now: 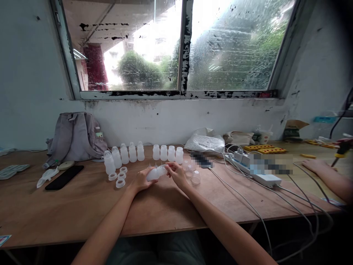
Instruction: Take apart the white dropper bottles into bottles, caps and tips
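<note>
My left hand (141, 180) is wrapped round the body of a frosted white baby bottle (153, 175), which is tipped on its side above the table. The fingers of my right hand (177, 174) pinch at the bottle's top end, where a clear part shows; the fingertips partly hide it. Behind my hands stand pointed clear teats (155, 164). On the left are several white collar rings (120, 183) and a row of capped bottles (125, 154). Several bottles without caps (163, 153) stand further back. Clear dome caps (196, 178) sit right of my right hand.
A black phone (64, 177) and a grey backpack (75, 136) are at left. At right lie a plastic bag (205, 140), a white power strip (257, 175) and loose cables running over the table edge. Another person's hand (314, 166) rests at far right, near a yellow-black tool (342, 151).
</note>
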The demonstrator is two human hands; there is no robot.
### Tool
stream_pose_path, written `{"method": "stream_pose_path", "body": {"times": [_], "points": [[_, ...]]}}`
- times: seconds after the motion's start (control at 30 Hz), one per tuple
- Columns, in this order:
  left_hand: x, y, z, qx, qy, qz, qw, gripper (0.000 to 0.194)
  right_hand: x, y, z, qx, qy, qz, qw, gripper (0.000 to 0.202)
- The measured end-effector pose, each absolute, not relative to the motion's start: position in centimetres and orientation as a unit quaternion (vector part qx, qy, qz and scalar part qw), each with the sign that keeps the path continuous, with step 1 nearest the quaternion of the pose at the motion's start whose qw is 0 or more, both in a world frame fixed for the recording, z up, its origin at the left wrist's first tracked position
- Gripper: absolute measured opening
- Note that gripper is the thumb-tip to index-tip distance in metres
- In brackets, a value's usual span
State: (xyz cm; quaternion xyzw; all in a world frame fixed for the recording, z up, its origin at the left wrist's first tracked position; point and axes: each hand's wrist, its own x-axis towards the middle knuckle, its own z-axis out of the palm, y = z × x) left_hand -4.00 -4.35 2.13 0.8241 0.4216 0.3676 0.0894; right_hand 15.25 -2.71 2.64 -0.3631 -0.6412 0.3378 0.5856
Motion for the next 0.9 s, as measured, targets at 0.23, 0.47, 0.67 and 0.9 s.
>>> {"method": "stream_pose_path", "body": {"times": [0.23,0.47,0.67,0.9], "points": [[-3.8,-3.6,1.5,0.826,0.415,0.375,0.071,0.052,15.5,-2.5,2.4,-0.366,-0.642,0.346,0.579,0.034],[-3.4,-3.2,1.2,0.815,0.441,0.374,0.037,0.042,15.4,-1.6,1.9,-0.355,-0.616,0.409,0.572,0.030],[-3.2,-2.9,1.0,0.822,0.426,0.378,0.021,0.042,15.7,-1.0,1.7,-0.333,-0.605,0.466,0.552,0.029],[-3.1,-3.0,1.0,0.820,0.434,0.374,0.007,0.046,15.8,-0.9,2.5,-0.357,-0.614,0.472,0.522,0.029]]}}
